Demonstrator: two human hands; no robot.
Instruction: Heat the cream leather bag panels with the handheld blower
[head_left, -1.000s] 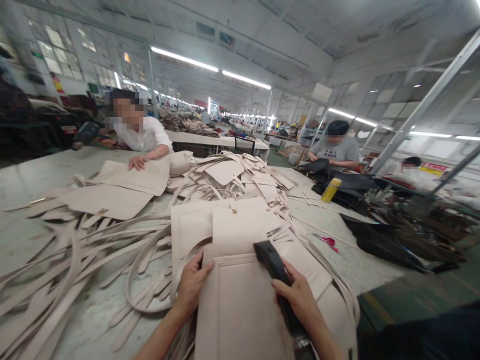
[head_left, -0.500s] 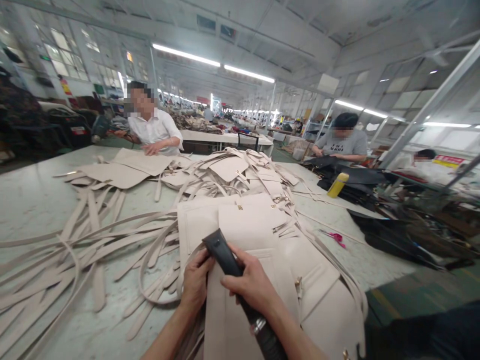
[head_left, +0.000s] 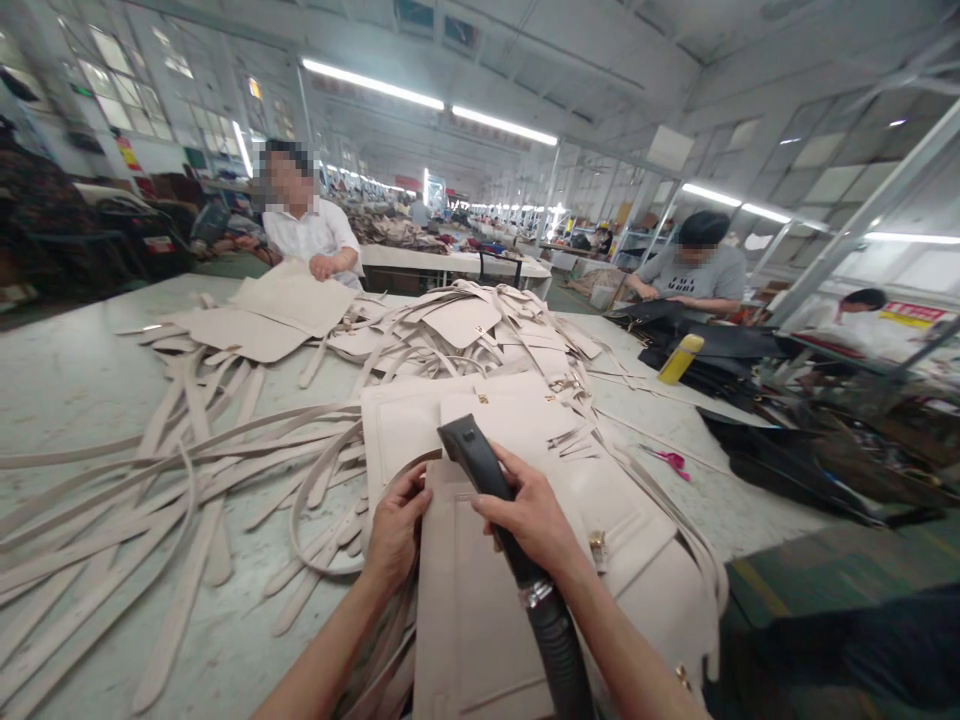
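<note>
My right hand (head_left: 529, 510) is closed around a long black handheld tool (head_left: 480, 460) with a flat, flared head, a silver ring and a ribbed rear part. Its exact kind I cannot make out. The head sits over the top edge of a beige leather bag panel (head_left: 472, 580) with a stitched or creased border. My left hand (head_left: 397, 525) pinches that panel's upper left edge, beside a looped beige strap (head_left: 307, 510). Underneath lie more beige bag pieces (head_left: 622, 500) with gold-coloured fittings.
Loose beige straps (head_left: 180, 520) spread over the pale table (head_left: 60, 400) at left. A heap of beige pieces (head_left: 465, 320) lies ahead. Pink-handled scissors (head_left: 671, 460), a yellow bottle-like item (head_left: 680, 360) and black pieces (head_left: 735, 345) are at right. Two co-workers (head_left: 319, 235) (head_left: 690, 270) work across the table.
The tool's head has moved up and right with my right hand. My left hand has shifted slightly right along with the panel. The left co-worker's hand has moved right over the beige pieces.
</note>
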